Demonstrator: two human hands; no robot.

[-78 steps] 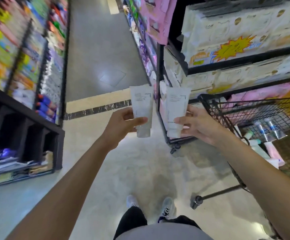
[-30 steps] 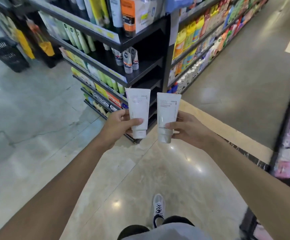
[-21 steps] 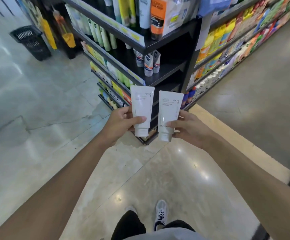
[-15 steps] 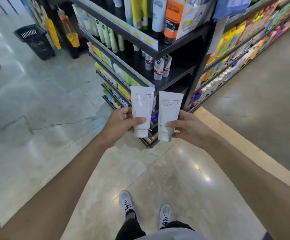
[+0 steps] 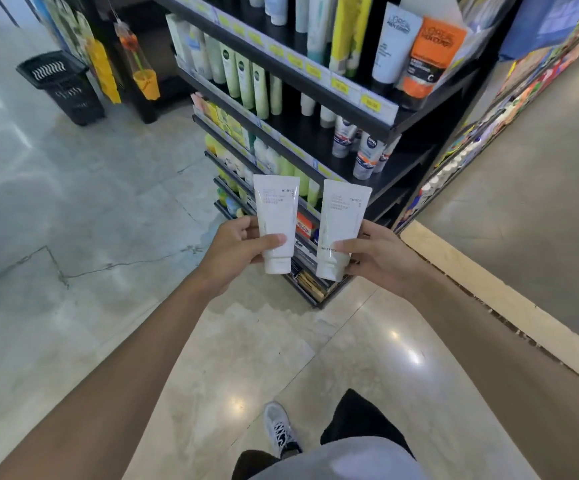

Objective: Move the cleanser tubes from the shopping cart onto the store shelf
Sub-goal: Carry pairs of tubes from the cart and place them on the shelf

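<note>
I hold two white cleanser tubes upright, caps down, in front of a black store shelf unit (image 5: 378,124). My left hand (image 5: 234,252) grips the left tube (image 5: 276,216) near its cap, thumb across the front. My right hand (image 5: 376,259) grips the right tube (image 5: 341,220) the same way. Both tubes hang in the air short of the shelf's corner, about level with its lower shelves. The shopping cart is out of view.
The shelves carry several tubes and bottles, with a dark bare stretch (image 5: 416,157) beside some blue-capped tubes (image 5: 366,154). A black basket (image 5: 61,86) stands on the floor at back left. A long aisle shelf (image 5: 509,95) runs along the right. Pale tiled floor lies below.
I have turned away from the cart and walked toward the black shelf unit, which now looms closer. Both hands keep the same grip on the tubes.
</note>
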